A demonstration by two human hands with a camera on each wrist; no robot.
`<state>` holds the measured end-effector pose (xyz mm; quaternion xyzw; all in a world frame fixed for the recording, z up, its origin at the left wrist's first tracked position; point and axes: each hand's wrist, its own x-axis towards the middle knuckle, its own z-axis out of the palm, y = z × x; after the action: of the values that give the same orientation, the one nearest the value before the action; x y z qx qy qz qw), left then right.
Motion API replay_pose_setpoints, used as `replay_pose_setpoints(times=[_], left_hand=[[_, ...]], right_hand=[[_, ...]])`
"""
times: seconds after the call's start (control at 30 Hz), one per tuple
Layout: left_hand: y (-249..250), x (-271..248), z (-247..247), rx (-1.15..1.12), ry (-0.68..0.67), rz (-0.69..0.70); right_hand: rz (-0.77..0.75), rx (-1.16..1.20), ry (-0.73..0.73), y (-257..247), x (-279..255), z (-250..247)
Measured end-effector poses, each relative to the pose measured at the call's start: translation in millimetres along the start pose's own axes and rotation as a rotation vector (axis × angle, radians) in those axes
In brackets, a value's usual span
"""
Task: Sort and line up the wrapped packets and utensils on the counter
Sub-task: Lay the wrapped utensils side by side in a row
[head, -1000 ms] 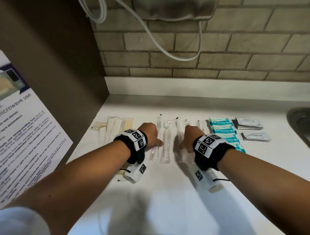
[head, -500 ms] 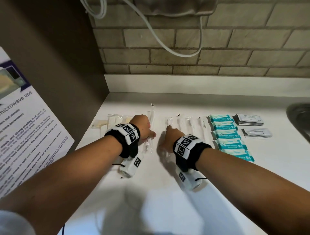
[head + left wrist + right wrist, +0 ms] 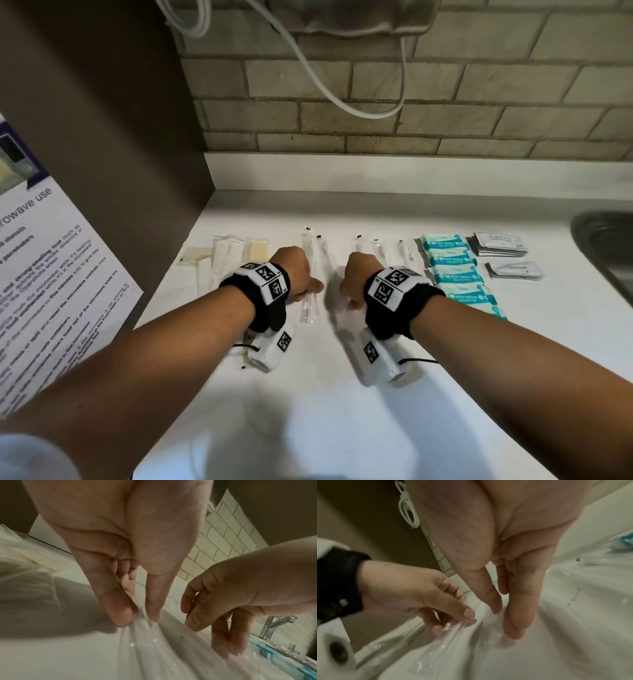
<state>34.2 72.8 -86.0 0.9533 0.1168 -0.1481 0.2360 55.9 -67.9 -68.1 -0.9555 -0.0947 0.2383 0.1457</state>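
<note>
Partly hands (image 3: 329,274) over blurred clear-wrapped utensils (image 3: 310,274).

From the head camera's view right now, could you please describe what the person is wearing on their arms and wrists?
Both forearms are bare. Each wrist carries a black strap topped by a white block printed with black square code markers: left wrist band, right wrist band. Under each wrist hangs a white camera unit bearing another marker and a thin black cable. A pale sleeve shows at lower left.
</note>
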Motion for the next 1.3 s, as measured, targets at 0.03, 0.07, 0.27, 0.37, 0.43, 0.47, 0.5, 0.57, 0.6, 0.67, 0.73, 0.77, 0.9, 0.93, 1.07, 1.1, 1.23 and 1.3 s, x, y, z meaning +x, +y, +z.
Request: replay_pose_setpoints(times=[0.03, 0.07, 0.27, 0.37, 0.43, 0.47, 0.5, 0.57, 0.6, 0.67, 0.73, 0.77, 0.9, 0.93, 1.07, 1.1, 1.23, 1.3], left_hand=[[2, 1, 0, -0.006, 0.0, 0.005], [3, 1, 1, -0.014, 0.001, 0.009], [2, 4, 3, -0.03, -0.015, 0.012], [-1, 2, -3, 0.019, 0.039, 0.021], [-3, 0, -5, 0.039, 0.052, 0.028], [-4, 0, -5, 0.027, 0.038, 0.034], [-4, -2, -4, 0.005, 0.011, 0.038], [-1, -5, 1, -0.044, -0.035, 0.04], [0, -6, 4, -0.067, -0.041, 0.04], [3, -6, 8, -0.078, -0.036, 0.049], [6, -7, 10, -0.079, -0.04, 0.054], [7, -7, 11, -0.081, -0.044, 0.051], [10, -6, 10, -0.088, -0.045, 0.034], [10, -6, 10, -0.093, -0.043, 0.03], [10, -5, 10, -0.113, -0.04, 0.014], [10, -5, 10, -0.109, -0.04, 0.012], [11, -2, 9, -0.103, -0.03, 0.02], [13, -1, 10, -0.105, -0.024, 0.027]], right_hand=[[0.001, -0.054, 0.021, 1, -1, 1], [-0.007, -0.075, 0.042, 2, -3, 3], [-0.211, -0.244, 0.075, 1, -7, -1], [-0.295, -0.375, 0.004, -1, -7, 4], [-0.29, -0.41, -0.034, 1, -8, 9], [-0.286, -0.408, -0.041, 2, -7, 11], [-0.28, -0.401, -0.044, 3, -8, 12], [-0.274, -0.403, -0.05, 6, -11, 11], [-0.265, -0.4, -0.058, 8, -11, 10], [-0.247, -0.387, -0.065, 11, -12, 9], [-0.228, -0.377, -0.064, 15, -14, 8], [-0.218, -0.368, -0.065, 16, -15, 7], [-0.206, -0.35, -0.077, 16, -16, 4], [-0.207, -0.346, -0.075, 15, -15, 5], [-0.237, -0.344, -0.035, 18, -13, 5], [-0.257, -0.346, -0.032, 19, -13, 4], [-0.324, -0.347, -0.04, 23, -11, 2], [-0.334, -0.354, -0.046, 25, -10, 3]])
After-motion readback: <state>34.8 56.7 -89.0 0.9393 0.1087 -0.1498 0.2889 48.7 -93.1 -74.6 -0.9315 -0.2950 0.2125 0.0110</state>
